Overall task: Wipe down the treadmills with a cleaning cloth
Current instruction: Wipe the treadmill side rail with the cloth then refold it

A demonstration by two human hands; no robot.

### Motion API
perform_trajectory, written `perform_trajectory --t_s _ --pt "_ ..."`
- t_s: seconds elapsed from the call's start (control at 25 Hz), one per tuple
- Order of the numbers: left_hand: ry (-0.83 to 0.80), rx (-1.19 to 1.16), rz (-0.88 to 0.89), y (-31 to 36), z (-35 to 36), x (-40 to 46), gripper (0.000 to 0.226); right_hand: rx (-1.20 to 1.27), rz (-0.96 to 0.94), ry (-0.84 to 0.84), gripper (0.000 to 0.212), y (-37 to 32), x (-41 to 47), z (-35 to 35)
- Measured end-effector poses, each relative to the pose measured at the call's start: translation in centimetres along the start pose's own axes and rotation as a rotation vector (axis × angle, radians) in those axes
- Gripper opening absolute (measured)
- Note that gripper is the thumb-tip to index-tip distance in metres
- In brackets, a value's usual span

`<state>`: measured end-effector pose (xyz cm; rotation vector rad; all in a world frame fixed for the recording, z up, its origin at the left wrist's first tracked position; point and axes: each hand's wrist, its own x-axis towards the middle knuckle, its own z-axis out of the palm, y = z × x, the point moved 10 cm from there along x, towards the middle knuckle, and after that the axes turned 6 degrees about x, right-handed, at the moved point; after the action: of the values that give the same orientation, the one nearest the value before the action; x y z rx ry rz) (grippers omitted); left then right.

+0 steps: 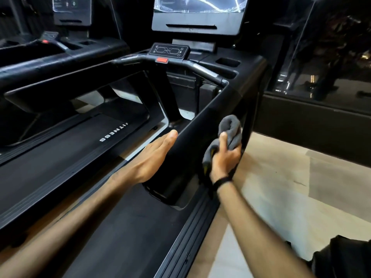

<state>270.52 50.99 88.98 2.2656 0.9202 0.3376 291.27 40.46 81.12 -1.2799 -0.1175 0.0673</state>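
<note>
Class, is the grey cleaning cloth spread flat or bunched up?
Bunched up: the cleaning cloth bulges in folds from the right hand gripping it.

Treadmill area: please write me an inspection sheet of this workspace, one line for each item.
Surface: right side arm of the near treadmill, black, being wiped on its outer face.
Job's things: grey cloth, bunched, pressed on the side arm; second treadmill at the left.
Clutter: black bag on the floor, lower right.
Grips: right hand holds the cloth; left hand flat, fingers straight, on the arm's inner face.
Cables: nothing seen.
Surroundings: console screen, control panel, red stop button, light floor, dark glass wall at the right.
</note>
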Motion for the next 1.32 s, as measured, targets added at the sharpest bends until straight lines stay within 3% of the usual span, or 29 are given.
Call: perform_trajectory --t_s 0.12,0.2,0.36,0.44,0.56,0.64,0.8,0.92,1.0,1.16,1.24,1.32 --pt "0.038 -0.145 -0.053 -0.6 -0.5 -0.5 0.077 -0.084 0.142 0.021 0.053 -0.2 4.6 1.5" --pt "0.097 -0.194 -0.077 -0.9 -1.0 -0.6 0.088 -0.114 -0.011 -0.007 0.056 -1.5 -0.4 0.3" --pt "0.179 -0.265 -0.113 -1.8 -1.4 -0.6 0.098 -0.087 -0.344 -0.259 0.05 -3.8 -11.9 -1.7" --pt "0.231 -0.316 -0.126 -2.3 -1.8 -0.9 0.102 -0.164 -0.443 -0.313 0.049 -5.8 -9.1 0.7" --pt "0.317 -0.348 -0.14 -2.6 -2.3 -1.4 0.103 -0.493 -0.333 -0.3 0.051 -7.6 1.6 6.6" --pt "0.398 -0.375 -0.133 -2.7 -2.8 -1.8 0.101 -0.555 -0.288 -0.329 0.043 -8.2 4.6 8.9" --pt "0.529 -0.515 -0.083 -3.3 -3.8 -2.0 0.089 -0.466 -0.656 -0.516 0.033 -9.8 -7.9 7.1" --pt "0.571 -0.723 -0.046 -3.9 -3.7 -2.2 0.071 -0.315 -0.809 -0.685 0.036 -9.2 -14.4 4.4" --pt "0.572 -0.714 -0.05 -3.9 -3.8 -2.3 0.073 -0.36 -0.821 -0.658 0.038 -9.7 -10.4 5.7" --pt "0.608 -0.575 -0.043 -3.2 -3.9 -2.8 0.087 -0.658 -0.491 -0.442 0.044 -9.8 2.4 10.2" --pt "0.622 -0.609 -0.057 -3.1 -4.1 -2.9 0.08 -0.69 -0.5 -0.446 0.042 -10.0 1.3 11.0" --pt "0.629 -0.681 -0.076 -3.3 -4.1 -2.8 0.074 -0.65 -0.637 -0.485 0.037 -10.3 -4.7 9.8"
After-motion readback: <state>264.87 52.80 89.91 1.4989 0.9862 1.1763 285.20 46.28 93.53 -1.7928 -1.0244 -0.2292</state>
